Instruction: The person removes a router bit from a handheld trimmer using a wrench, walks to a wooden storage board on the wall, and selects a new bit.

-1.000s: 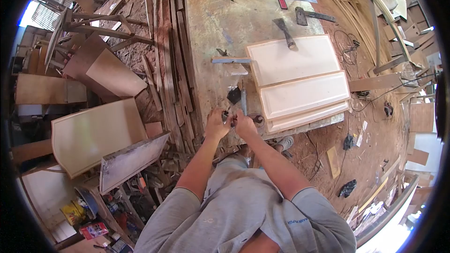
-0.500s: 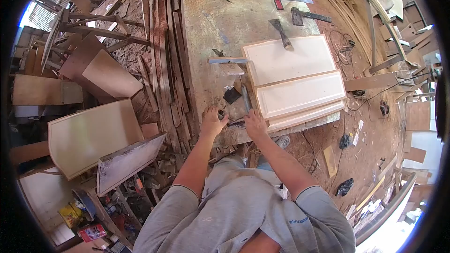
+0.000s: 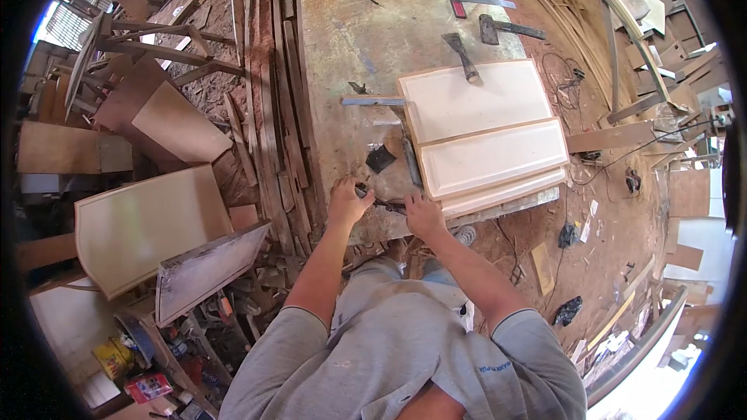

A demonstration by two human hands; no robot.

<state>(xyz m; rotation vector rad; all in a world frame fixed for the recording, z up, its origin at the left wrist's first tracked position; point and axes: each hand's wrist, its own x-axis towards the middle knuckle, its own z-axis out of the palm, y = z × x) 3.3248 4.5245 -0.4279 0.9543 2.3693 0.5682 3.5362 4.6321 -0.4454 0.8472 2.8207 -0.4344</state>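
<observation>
Small dark object [image 3: 361, 190] clasped in my left hand [image 3: 347, 202]
Partly hidden; whether my right hand [image 3: 425, 216] grips, I cannot tell.

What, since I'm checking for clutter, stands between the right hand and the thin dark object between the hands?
Nothing visible: the right hand is at one end of the thin dark object. The white panels lie outside that gap.

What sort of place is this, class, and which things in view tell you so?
Probably a woodworking shop: a hammer and a square lie on the worktable with pale panels, and long strips of wood run alongside it.
</observation>
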